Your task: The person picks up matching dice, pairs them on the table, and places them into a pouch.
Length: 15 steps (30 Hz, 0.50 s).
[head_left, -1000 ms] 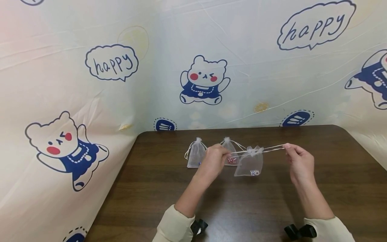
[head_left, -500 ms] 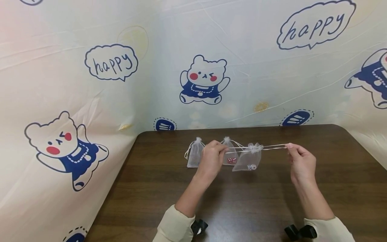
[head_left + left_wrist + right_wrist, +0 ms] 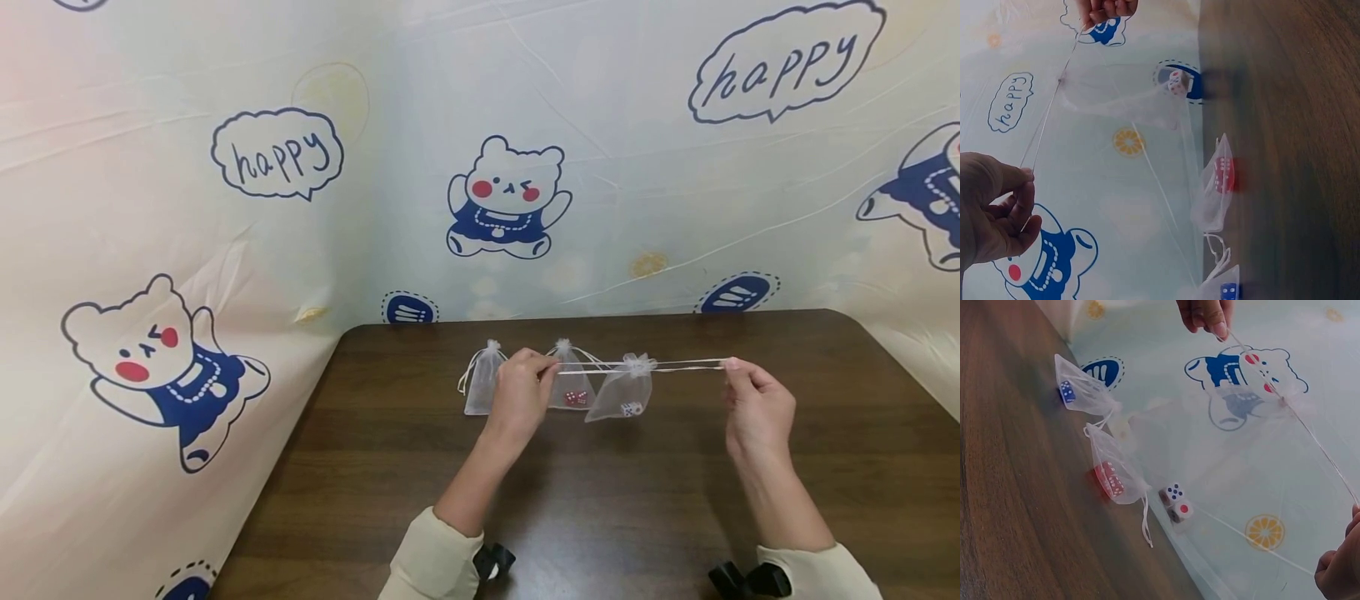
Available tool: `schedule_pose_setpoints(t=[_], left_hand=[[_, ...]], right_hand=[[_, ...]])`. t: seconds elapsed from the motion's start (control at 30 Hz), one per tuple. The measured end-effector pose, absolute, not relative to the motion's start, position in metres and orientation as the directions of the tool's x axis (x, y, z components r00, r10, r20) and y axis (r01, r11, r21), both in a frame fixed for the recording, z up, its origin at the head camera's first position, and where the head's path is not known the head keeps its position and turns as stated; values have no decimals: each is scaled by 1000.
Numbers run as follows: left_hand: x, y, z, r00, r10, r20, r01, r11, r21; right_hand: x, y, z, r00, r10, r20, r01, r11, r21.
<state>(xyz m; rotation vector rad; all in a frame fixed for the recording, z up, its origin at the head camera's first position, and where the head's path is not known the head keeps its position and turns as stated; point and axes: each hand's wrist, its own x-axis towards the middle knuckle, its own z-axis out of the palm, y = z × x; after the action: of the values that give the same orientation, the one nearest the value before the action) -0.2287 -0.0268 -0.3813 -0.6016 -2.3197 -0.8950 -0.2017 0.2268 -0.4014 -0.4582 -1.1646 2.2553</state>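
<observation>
A sheer white drawstring bag point(image 3: 619, 393) hangs between my hands with white dice point(image 3: 1176, 501) in its bottom corner. Its neck is gathered, and the white drawstrings point(image 3: 686, 365) run taut to both sides. My left hand point(image 3: 521, 395) pinches the strings at the left end, thumb against fingers. At the other end my right hand point(image 3: 759, 410) pinches the strings between thumb and forefinger. Behind, a second bag point(image 3: 570, 385) holding red dice point(image 3: 1109, 478) stands on the table. A third bag point(image 3: 484, 385), with blue dice point(image 3: 1067, 392) inside, is partly covered by my left hand.
The brown wooden table point(image 3: 600, 508) ends at a cloth backdrop point(image 3: 405, 208) printed with bears and lettering. Both standing bags have loose cords point(image 3: 1145, 519) trailing from their necks. Dark wrist mounts point(image 3: 495, 562) sit at my cuffs.
My hands have drawn farther apart, the right moving right and the left slightly left. The strings are straighter, and the bag with white dice has risen a little.
</observation>
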Motion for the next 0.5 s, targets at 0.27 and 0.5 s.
schedule_pose_setpoints(t=[0.27, 0.5], left_hand=[[-228, -25, -382, -773, 114, 624, 527, 663, 532], [-228, -25, -383, -794, 52, 605, 479, 667, 571]], right_hand=[[-201, 226, -403, -778, 627, -42, -340, -476, -811], [-201, 225, -404, -766, 642, -32, -363, -474, -802]])
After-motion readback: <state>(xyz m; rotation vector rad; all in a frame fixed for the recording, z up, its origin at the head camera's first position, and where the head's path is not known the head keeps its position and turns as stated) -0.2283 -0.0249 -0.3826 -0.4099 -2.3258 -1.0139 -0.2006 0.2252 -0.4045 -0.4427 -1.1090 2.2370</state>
